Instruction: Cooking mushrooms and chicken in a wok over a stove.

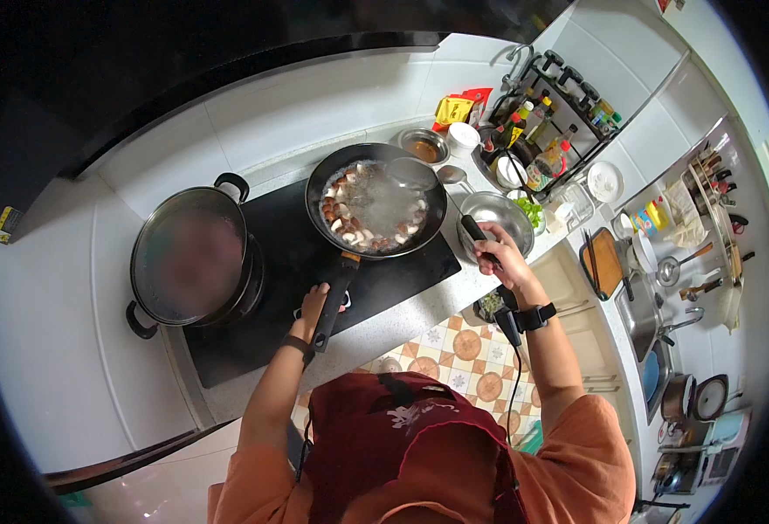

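A black frying pan (374, 245) on the cooktop (273, 327) holds steaming liquid with chopped mushrooms (351, 229) around its edge. Its handle points towards me. My left hand (312, 308) lies low beside that handle, near the stove knob; the pan's handle partly hides it, and whether it grips anything is unclear. My right hand (499, 255) grips the black handle of a strainer or ladle (412, 173), whose round head is over the pan's right side, blurred by steam. Under this hand stands a metal bowl (505, 216).
A lidded two-handled pot (188, 255) stands left on the cooktop. Behind the right hand are a small metal bowl (423, 147), a spoon (453, 175), chopped green vegetables (530, 213) and a bottle rack (574, 98). Further right are a cutting board (604, 262) and a sink (634, 314).
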Tool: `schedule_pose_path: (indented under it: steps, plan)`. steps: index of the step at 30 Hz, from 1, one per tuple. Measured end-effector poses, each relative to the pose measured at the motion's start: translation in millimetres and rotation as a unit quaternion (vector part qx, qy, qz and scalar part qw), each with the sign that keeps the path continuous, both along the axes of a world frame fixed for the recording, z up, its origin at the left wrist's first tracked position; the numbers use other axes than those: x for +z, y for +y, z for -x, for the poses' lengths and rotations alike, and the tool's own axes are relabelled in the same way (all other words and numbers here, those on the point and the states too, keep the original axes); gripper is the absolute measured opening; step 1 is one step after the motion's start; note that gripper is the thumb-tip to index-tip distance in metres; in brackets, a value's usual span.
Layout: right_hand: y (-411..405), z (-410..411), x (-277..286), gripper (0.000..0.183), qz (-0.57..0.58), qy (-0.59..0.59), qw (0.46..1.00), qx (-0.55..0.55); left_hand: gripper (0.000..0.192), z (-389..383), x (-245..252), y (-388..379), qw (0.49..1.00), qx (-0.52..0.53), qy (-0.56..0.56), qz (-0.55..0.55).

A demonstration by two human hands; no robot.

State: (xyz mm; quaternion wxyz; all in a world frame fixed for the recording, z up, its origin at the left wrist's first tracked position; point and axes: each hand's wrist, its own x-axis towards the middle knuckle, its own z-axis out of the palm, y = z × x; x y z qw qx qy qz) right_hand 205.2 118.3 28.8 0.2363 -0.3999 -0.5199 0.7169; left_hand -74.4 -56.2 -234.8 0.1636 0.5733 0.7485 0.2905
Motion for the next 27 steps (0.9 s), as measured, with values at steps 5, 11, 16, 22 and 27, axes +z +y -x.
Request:
schedule_pose_path:
  steps: [5,11,16,22,27]
  plan:
    - [6.5,-3.4,-6.9,0.035,0.003,0.002,1.0,-0.008,0.042,-10.0,33.1,-0.5,0.97,-0.113,0.214,0.03]
    - [15.6,4.1,-6.6,0.036,-0.027,-0.017,0.999,-0.004,0.038,-25.5,64.4,-1.5,0.99,-0.061,0.126,-0.018]
    - [30.6,24.2,-2.0,0.034,-0.054,-0.022,0.998,0.009,0.041,-19.7,42.2,-1.3,0.974,-0.151,0.168,-0.014]
    - [42.9,58.6,-5.3,0.035,-0.087,-0.048,0.995,0.029,0.032,0.2,41.4,-16.2,0.982,-0.091,0.095,-0.136]
    - [38.7,74.6,-27.2,0.024,0.048,0.037,0.996,0.07,0.03,-4.8,138.0,-48.7,0.817,0.111,-0.566,0.009]
